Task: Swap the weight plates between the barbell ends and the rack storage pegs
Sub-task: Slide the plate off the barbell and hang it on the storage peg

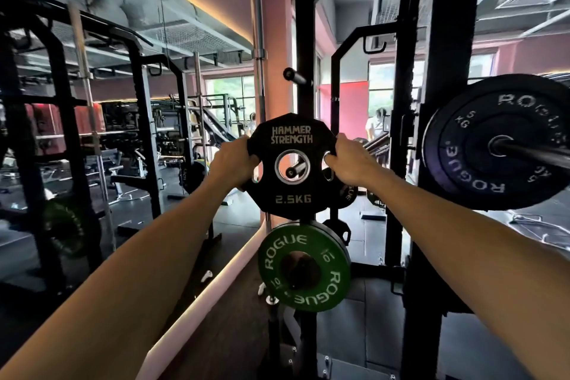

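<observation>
Gripping the 2.5kg plate (292, 163) by its cutouts, left hand (232, 160) and right hand (350, 160) both curled tight, with its hole around the peg (294, 170) tip above the green plate (303, 267), so next looks like keeping it square while sliding.

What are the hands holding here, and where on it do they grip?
Both hands hold the black 2.5 kg plate. The left hand grips its left edge, the right hand its right edge, fingers hooked into the side slots.
</observation>
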`<state>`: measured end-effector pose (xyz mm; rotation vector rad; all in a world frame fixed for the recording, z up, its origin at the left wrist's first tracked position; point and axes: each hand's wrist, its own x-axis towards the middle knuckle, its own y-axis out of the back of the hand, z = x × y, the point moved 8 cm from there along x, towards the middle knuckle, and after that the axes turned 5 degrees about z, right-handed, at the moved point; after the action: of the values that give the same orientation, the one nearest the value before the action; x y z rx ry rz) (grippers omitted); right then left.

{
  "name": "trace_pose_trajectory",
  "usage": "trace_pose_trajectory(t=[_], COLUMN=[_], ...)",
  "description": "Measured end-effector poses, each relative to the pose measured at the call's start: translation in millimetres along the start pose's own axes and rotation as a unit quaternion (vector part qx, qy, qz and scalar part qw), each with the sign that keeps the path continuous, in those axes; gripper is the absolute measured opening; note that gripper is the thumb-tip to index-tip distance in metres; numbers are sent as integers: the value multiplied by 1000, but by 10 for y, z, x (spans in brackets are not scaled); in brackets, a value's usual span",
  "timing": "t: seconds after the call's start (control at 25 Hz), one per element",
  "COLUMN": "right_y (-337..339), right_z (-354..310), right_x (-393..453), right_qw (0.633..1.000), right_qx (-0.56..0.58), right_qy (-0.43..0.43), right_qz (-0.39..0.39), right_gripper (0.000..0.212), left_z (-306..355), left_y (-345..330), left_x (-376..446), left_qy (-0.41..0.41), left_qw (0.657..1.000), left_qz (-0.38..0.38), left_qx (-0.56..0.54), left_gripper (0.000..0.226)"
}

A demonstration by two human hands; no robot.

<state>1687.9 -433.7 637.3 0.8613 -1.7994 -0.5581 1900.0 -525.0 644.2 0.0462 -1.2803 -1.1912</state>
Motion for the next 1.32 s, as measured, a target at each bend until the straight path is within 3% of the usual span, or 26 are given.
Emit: trace_pose_trajectory(t=[0.4,0.88,0.96,1.16,1.32], right_y=[-680,-436,-369,-208,-196], right_z=[-28,11,-26,-38,76], right_x=[1204,2789,3076,3682,4041], right_qw=[999,986,984,977,973], right_qx=[3,-65,-77,-111,-137], right_qy=[-8,-27,-22,-6,-3], right_qz=[34,153,159,182,186], right_gripper=[17,24,17,38,38], left_z=[-633,-526,-471,-322,-245], left_y=[-581,-857,-827,-901,-1103], left_x=[1250,3115,3413,4095,4483], left_qy=[-50,-134,-153,-177,-189], left_qw=[999,987,982,975,973], left_qz=[-1,42,53,73,69], left_qx=[5,-82,-96,-116,-112], left_gripper=[29,25,27,29,29])
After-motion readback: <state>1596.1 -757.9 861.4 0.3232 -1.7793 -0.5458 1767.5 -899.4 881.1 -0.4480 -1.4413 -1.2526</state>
